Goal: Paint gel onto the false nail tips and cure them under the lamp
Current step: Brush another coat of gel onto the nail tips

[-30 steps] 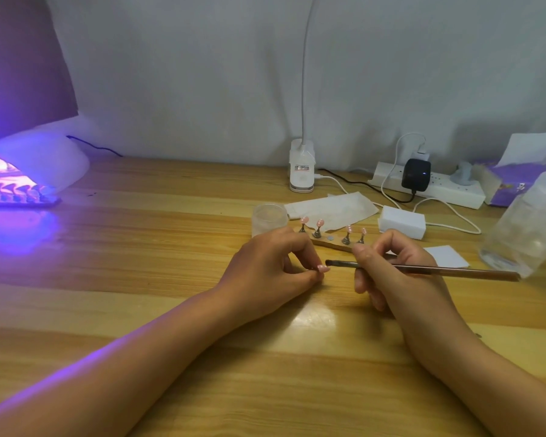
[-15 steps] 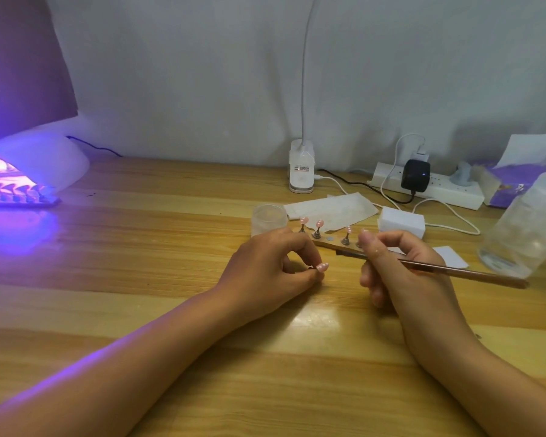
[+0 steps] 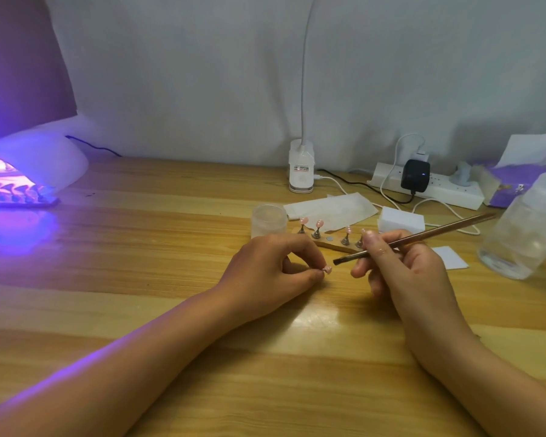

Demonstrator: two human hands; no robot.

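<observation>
The left hand (image 3: 271, 269) rests on the table (image 3: 171, 310) with thumb and forefinger pinched on the little stand of a single nail tip (image 3: 327, 269), and it has hardly moved over the last second. The right hand (image 3: 404, 272) is closed round the brush (image 3: 423, 236) in a pen grip. The handle was lying nearly level a second ago and has since been swung up toward the upper right. The bristles, which were drawn back toward the holder half a second ago, have been brought down again just beside the tip. A small gap seems to remain, though contact cannot be ruled out at this size. One stroke is judged finished and another is being lined up, so this tip is not yet ready for curing. The held tip is seen as a small, glossy pale pink oval facing the brush. Just behind the hands, four more pink tips are carried upright on the wooden holder (image 3: 338, 246), with one bare grey spot left between them, presumably the held tip's place. A frosted cup (image 3: 269, 219) stands at the holder's left end. Well apart at the far left, the curing lamp (image 3: 38, 162) is lit violet, and a further row of tips appears inside it.
</observation>
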